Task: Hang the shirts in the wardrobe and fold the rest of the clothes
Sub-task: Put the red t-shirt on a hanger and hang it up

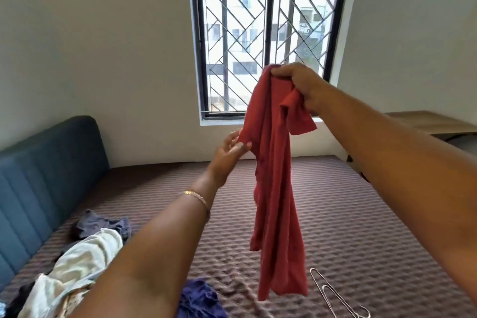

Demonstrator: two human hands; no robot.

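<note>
Above the mattress (335, 201), seen from the head camera, a person is holding up a red shirt (276, 175) in front of a barred window (268, 33). The right hand (299, 85) is gripping the bunched top of the shirt, fingers curled over the fabric at about the height of the window's lower panes. The shirt is hanging straight down from that grip in long folds, with one short sleeve sticking out just below the right hand, and its lower hem is dangling clear above the mattress surface. The left hand (229, 152) is reaching up from lower on the mattress side, palm turned upward and fingers loosely spread, with the fingertips touching the shirt's left edge; whether they are pinching the cloth cannot be told. A thin gold bracelet (197, 196) is sitting on the left wrist.

On the mattress, toward its left side beside a blue padded headboard (46, 175), a heap of clothes is lying: a pale cream garment (82, 263) on top and a grey-blue garment (103, 224) just behind it. A dark blue garment (198, 299) is lying at the near edge of the mattress, below the left forearm. Wire hangers (333, 294) are resting flat on the mattress to the right of the shirt's hem. Beyond the mattress's far right corner, a wooden desk top (428, 121) is standing against the wall.
</note>
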